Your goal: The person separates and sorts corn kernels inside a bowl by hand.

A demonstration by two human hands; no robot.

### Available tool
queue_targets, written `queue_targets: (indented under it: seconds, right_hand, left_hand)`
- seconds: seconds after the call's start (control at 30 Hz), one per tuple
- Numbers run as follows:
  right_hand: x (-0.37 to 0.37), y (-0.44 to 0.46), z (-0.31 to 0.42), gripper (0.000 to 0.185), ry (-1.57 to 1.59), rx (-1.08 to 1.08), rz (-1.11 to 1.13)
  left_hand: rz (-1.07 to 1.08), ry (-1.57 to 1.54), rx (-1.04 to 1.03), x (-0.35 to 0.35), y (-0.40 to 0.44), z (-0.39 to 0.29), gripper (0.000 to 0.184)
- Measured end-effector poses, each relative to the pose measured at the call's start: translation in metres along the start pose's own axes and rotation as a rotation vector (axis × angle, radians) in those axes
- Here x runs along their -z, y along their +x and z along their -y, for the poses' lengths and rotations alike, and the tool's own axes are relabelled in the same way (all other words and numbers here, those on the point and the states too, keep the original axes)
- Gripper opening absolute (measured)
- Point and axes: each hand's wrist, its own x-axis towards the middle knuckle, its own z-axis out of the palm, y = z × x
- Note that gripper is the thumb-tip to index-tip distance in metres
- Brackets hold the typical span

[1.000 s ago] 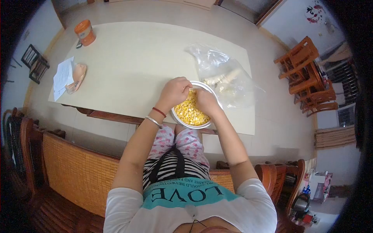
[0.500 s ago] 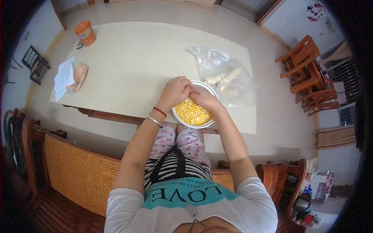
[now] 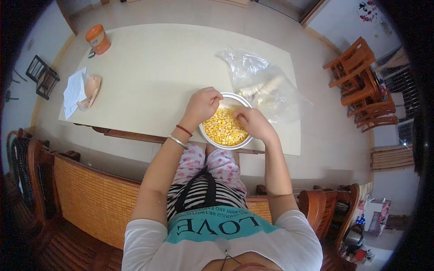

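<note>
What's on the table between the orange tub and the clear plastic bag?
Nothing: bare tabletop from orange tub to clear plastic bag, per the head view.

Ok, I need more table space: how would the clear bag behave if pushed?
The clear bag would probably crumple, since its film looks thin and wrinkled. The pale pieces inside might shift or roll, as some look rounded.

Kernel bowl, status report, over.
Left hand curled at far-left rim of bowl. Right hand curled over yellow kernels; contents of either grip unclear. Clear bag beside bowl, not covering kernels.
</note>
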Motion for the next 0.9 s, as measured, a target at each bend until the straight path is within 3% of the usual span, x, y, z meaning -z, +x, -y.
queue_targets:
  seconds: [0.07,0.27,0.57,0.67,0.9]
  right_hand:
    - [0.002,-0.006,0.005,0.013,-0.128,0.014,0.127]
    - [-0.026,0.008,-0.012,0.016,-0.161,0.228,0.146]
    - [-0.013,0.025,-0.016,0.027,-0.006,0.101,-0.089]
    - [-0.003,0.021,-0.019,0.024,-0.085,0.102,-0.147]
    - [-0.005,0.011,-0.003,0.015,-0.224,-0.001,-0.030]
  left_hand:
    - [-0.009,-0.018,-0.006,0.000,0.000,0.001,0.009]
    - [-0.011,-0.013,-0.012,-0.001,0.001,0.002,0.009]
    - [-0.009,-0.030,0.016,-0.001,0.000,0.000,0.009]
    - [-0.010,0.024,-0.009,-0.001,0.001,0.002,0.009]
    - [0.000,-0.025,0.028,0.003,0.001,-0.005,0.009]
